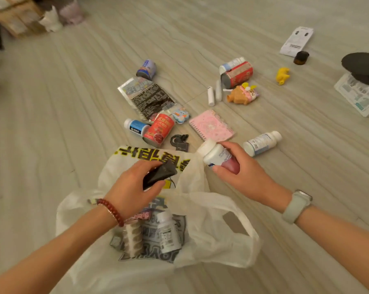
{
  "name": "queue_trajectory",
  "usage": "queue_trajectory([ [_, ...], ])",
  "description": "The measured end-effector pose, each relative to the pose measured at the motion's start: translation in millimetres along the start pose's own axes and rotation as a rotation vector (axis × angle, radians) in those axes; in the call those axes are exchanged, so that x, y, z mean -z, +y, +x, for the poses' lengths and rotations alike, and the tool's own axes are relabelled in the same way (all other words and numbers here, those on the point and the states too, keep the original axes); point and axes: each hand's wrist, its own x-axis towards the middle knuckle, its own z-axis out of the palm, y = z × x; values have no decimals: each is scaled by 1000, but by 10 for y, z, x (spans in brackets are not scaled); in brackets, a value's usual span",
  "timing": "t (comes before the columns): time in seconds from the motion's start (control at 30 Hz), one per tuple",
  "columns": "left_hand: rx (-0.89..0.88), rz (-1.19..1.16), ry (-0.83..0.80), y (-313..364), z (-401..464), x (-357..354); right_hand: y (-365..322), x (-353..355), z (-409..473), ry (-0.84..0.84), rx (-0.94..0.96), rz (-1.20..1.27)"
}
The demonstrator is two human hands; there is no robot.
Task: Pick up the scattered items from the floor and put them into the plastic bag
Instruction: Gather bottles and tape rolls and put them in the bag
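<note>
A white plastic bag (213, 234) lies open on the floor below me, with a white bottle (168, 232) and a ribbed roll (133, 236) inside. My left hand (134, 187) hovers over the bag's mouth, holding a small black pouch (159, 172) with a yellow tag. My right hand (241, 166) grips a white-capped bottle (214, 153) at the bag's right edge. Beyond the bag lie a red can (159, 129), a blue-labelled bottle (134, 126), a pink notebook (211, 125), a white bottle (262, 142) and a black keyring (179, 142).
Further out on the pale floor lie a foil packet (147, 97), a blue can (146, 68), a large red can (236, 74), a toy figure (243, 94), a yellow toy (282, 75), a dark jar (301, 57) and a white box (359, 96). Cardboard boxes (13, 18) stand far left.
</note>
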Motion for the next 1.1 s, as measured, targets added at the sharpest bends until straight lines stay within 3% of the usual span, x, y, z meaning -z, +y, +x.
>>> queue_trajectory([
  [0.17,151,100,-103,-564,-766,-146,-337,-626,-139,-364,139,-283],
  [0.33,137,317,-169,-878,-958,-397,-220,-1198,-427,-626,307,-735],
  [0.43,167,347,-40,-958,-972,-395,-146,-1384,-387,-602,395,-920],
  [0.53,219,344,66,-928,-1012,-333,-128,-1499,-305,-426,613,-1003],
  [0.67,231,287,171,-818,-998,-207,-178,-1454,-195,-251,732,-922],
  [0.77,197,265,244,-728,-809,-106,-162,-1202,-76,-68,647,-818],
  [0.9,120,267,265,-534,-337,-103,50,-655,164,52,396,-790],
  [1.1,21,231,130,-213,457,-335,702,252,466,20,-60,-947],
])
